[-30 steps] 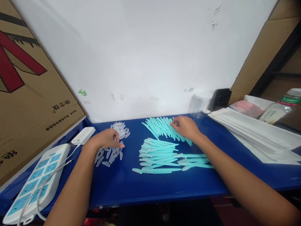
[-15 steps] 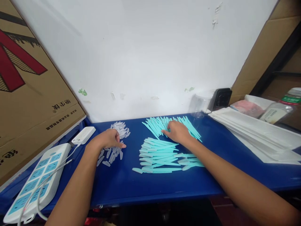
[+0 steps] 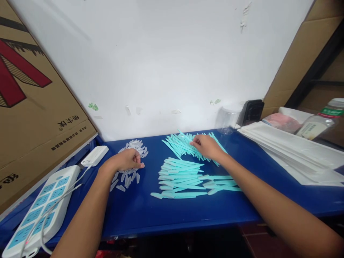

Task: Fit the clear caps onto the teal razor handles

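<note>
My right hand [image 3: 205, 146] pinches one end of a teal eyebrow razor [image 3: 184, 135], raised at an angle over the back pile of teal razors [image 3: 176, 145]. In front of that pile lie rows of razors with pale caps over their blades [image 3: 180, 175], most pointing sideways. My left hand [image 3: 130, 160] hovers among small translucent blade caps [image 3: 137, 146], its thumb and fingers pressed together. Whatever sits between those fingertips is too small to make out. More loose caps [image 3: 126, 179] lie just below this hand.
On the left are a white power strip [image 3: 44, 211] with cables, a white adapter box [image 3: 95, 156] and a large cardboard box [image 3: 40, 118]. A clear jar [image 3: 228, 120] stands by the wall. White sheets or bags [image 3: 290, 150] and a bottle [image 3: 319, 123] are on the right.
My right hand has moved slightly right and now lifts one razor off the back pile. The left hand stays over the caps, its fingers still pinched.
</note>
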Motion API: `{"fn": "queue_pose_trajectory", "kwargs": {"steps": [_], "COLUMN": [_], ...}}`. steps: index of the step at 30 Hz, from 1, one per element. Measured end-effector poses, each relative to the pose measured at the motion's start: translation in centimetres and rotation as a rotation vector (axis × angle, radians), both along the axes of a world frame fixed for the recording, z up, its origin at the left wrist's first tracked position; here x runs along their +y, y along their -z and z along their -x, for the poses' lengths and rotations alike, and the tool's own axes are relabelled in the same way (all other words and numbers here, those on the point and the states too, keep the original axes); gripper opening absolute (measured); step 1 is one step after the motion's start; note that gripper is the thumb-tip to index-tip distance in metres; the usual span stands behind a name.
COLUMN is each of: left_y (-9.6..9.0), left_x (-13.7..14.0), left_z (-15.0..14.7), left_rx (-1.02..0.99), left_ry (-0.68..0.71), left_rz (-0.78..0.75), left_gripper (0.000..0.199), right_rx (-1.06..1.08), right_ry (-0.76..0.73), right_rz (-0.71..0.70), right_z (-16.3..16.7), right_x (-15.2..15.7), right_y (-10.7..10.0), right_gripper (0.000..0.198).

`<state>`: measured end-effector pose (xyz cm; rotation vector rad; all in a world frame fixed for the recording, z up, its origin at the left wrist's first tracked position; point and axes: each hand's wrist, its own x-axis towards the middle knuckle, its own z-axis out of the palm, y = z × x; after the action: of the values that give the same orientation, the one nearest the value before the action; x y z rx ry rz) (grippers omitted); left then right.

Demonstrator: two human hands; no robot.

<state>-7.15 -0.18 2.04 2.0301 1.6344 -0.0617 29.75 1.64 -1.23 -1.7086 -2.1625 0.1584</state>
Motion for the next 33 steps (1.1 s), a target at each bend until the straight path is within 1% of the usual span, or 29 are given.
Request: {"fn": "queue_pose_trajectory", "kwargs": {"steps": [4,9,13,18,21,25,29,33], "left_y": [0.3,0.8,0.9,1.0,1.2,1.2,0.9,0.8], "left_x": [0.1,0.4,0.5,0.7,0.7,0.5,0.2,0.2], "left_z": [-0.2,-0.2,-0.2,0.3,0.4,-0.2,-1.1,-1.7], "left_rx": [-0.032,-0.037,-0.041,-0.05,-0.045,-0.038,-0.021,-0.068], "left_ry": [0.014,0.032,0.026,0.018,0.03,0.054,0.044,0.059], "left_rz": [-0.057,-0.061,-0.052,-0.008,-0.017,-0.037,-0.119,-0.234], "left_gripper": [0.051,0.052,0.051,0.051,0.049,0.046,0.043,0.039], "right_rx": [0.046,0.007,-0.055,-0.076,-0.057,-0.035,-0.039,-0.05], "right_ry": [-0.036,-0.057,-0.049,-0.061,-0.079,-0.08,-0.081,-0.109], "right_rz": [-0.01,-0.008,-0.031,-0.018,-0.011,-0.004,0.026,0.049], "right_z": [-0.6,0.1,0.7,0.7,0.7,0.9,1.0,1.0], "right_x": [0.0,0.1,0.0,-0.1,-0.3,-0.5,-0.6,-0.6], "right_y": [-0.3,0.9,1.6,1.6,1.5,1.4,1.5,1.6], "right_gripper": [0.026,0.02,0.014,0.018,0.024,0.029,0.027,0.034]}}
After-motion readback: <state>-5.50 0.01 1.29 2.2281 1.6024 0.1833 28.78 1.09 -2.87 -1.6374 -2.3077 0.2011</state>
